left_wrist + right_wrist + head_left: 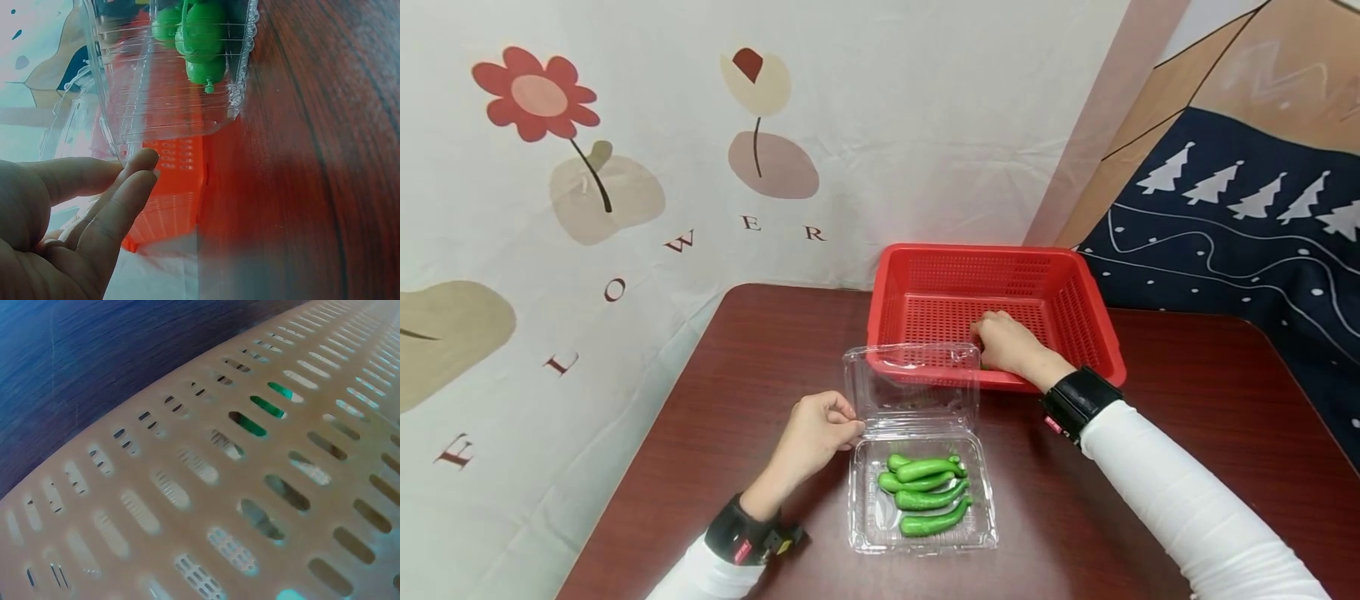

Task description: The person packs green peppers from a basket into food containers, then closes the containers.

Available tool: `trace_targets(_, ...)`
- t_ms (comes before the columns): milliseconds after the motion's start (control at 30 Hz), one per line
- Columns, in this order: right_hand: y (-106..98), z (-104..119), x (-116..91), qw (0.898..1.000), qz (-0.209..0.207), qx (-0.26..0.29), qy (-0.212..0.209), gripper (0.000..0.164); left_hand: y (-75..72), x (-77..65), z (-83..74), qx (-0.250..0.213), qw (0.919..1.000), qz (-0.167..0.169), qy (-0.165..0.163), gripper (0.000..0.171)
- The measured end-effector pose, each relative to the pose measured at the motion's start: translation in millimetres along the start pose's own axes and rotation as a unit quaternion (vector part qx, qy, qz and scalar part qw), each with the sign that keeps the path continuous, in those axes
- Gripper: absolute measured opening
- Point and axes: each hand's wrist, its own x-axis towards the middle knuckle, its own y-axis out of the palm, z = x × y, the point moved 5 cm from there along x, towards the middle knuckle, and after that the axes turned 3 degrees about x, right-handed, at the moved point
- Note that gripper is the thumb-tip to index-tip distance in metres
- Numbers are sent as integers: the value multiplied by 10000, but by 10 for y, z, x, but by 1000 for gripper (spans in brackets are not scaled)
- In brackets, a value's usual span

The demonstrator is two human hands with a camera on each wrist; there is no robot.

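The left hand (817, 429) is pinching the edge of a clear box (867, 523) near its hinge, the grip closed on it. Green peppers (928, 500) are lying inside, on the table (752, 350). The right hand (1011, 343) is hanging inside a red basket (886, 317); whether its grip is holding anything, I cannot tell.

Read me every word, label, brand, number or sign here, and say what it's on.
"F L O W E R": curving across the pale wall cloth.
Left tag on left wristband: too small to read.
Right tag on right wristband: too small to read.
Clear container, red basket: none readable.
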Motion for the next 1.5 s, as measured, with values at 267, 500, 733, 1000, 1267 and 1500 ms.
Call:
trace_targets(267,40,-3,21,9988,368,-73,-313,18,3,-9,1,32,10000,9,-9,17)
trace_targets(500,29,-4,4,9979,607,-156,-173,24,2,-9,-4,22,10000,-22,-12,17)
trace_targets(733,17,2,-4,9977,636,-182,-112,22,-1,-9,-12,16,10000,-9,-25,16)
trace_targets(1000,-26,6,-15,9982,487,345,3,3,0,-8,-15,-35,10000,4,-20,16)
trace_targets(1267,-150,-42,-47,9977,39,660,156,11,-1,-7,-14,-25,10000,-11,-17,16)
trace_targets(1500,-248,-17,-96,9963,-217,806,183,14,0,-5,-15,14,10000,-20,-12,16)
